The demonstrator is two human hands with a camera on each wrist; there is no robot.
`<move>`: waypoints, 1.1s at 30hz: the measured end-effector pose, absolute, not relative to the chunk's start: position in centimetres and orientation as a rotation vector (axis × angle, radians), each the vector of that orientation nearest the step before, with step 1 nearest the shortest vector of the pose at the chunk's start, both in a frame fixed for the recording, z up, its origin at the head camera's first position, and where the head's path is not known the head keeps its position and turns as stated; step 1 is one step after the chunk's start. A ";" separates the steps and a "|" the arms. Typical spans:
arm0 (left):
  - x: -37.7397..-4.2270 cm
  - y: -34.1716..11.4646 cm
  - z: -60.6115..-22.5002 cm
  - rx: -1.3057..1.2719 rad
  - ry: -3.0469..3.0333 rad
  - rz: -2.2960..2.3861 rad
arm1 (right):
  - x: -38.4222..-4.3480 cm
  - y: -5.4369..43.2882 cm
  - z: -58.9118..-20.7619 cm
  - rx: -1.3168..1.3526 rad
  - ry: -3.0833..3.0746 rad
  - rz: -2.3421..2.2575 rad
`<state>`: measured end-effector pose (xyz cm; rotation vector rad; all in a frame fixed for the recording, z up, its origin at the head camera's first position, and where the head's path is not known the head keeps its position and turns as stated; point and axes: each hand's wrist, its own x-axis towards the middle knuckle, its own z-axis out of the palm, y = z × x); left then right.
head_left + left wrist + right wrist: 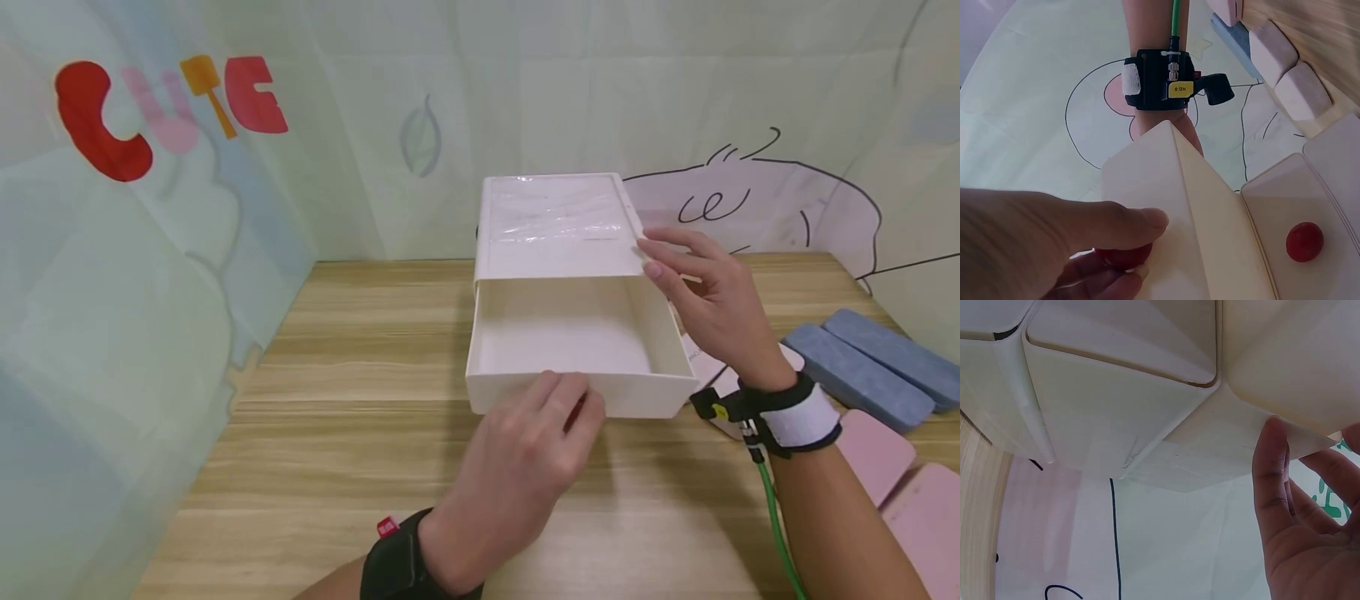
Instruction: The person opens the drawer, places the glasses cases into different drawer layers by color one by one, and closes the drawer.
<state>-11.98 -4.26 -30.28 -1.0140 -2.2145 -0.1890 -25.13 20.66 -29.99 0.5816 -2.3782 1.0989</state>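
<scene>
A white drawer unit (555,225) stands on the wooden table, its top partly covered by shiny clear film. Its top drawer (645,396) is pulled out toward me, with bare white inside. At the drawer's front is my left hand (525,458); in the left wrist view its thumb and fingers pinch a round red knob (1125,257). Another red knob (1304,242) sits on a neighbouring drawer front. My right hand (712,304) touches the unit's upper right edge with its fingertips. The right wrist view shows these fingers (1270,469) against the white edge, loosely extended.
To the right lie two long blue blocks (862,375) and pink rounded pads (873,450). Pale pieces (705,367) sit close beside the drawer, partly behind my right wrist. A printed cloth (360,167) hangs behind and left of the table. A green cable (776,517) runs from the right wristband.
</scene>
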 end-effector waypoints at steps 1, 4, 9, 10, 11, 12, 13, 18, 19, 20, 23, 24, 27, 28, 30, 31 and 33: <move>-11.9 -4.2 -30.3 -1.012 -2.213 -0.188 | -25.1 20.7 -30.0 0.586 -2.377 1.105; -11.9 -4.2 -30.3 -1.012 -2.213 -0.186 | -25.2 20.7 -30.0 0.585 -2.381 1.102; -11.6 -4.3 -30.3 -1.019 -2.194 -0.170 | -25.1 20.7 -30.1 0.588 -2.384 1.098; -11.6 -4.3 -30.3 -1.021 -2.186 -0.162 | -25.1 20.7 -30.1 0.588 -2.385 1.097; -11.5 -4.3 -30.3 -1.023 -2.175 -0.156 | -25.1 20.7 -30.1 0.589 -2.384 1.097; -11.5 -4.3 -30.3 -1.024 -2.156 -0.144 | -25.1 20.7 -30.1 0.589 -2.384 1.097; -11.5 -4.3 -30.3 -1.027 -2.140 -0.137 | -25.1 20.7 -30.1 0.590 -2.384 1.096; -11.5 -4.3 -30.2 -1.038 -2.064 -0.110 | -25.1 20.7 -30.0 0.585 -2.379 1.109; -11.5 -4.3 -30.2 -1.041 -2.061 -0.109 | -25.2 20.7 -29.9 0.581 -2.380 1.111; -11.5 -4.2 -30.2 -1.043 -2.058 -0.108 | -25.2 20.7 -29.9 0.581 -2.379 1.114; -11.4 -4.2 -30.1 -1.044 -2.053 -0.101 | -25.2 20.7 -29.9 0.583 -2.379 1.120; -11.3 -4.2 -30.1 -1.044 -2.052 -0.098 | -25.2 20.7 -30.0 0.580 -2.382 1.120; -11.2 -4.2 -30.0 -1.046 -2.051 -0.093 | -25.1 20.8 -30.0 0.585 -2.382 1.125; -11.1 -4.2 -30.0 -1.046 -2.052 -0.090 | -25.1 20.8 -30.0 0.584 -2.384 1.123; -11.0 -4.2 -30.0 -1.044 -2.049 -0.088 | -25.1 20.8 -30.0 0.583 -2.386 1.121; -10.9 -4.2 -30.0 -1.044 -2.048 -0.086 | -25.1 20.8 -30.0 0.581 -2.389 1.119; -10.8 -4.2 -29.9 -1.042 -2.049 -0.081 | -25.1 20.8 -30.0 0.579 -2.392 1.116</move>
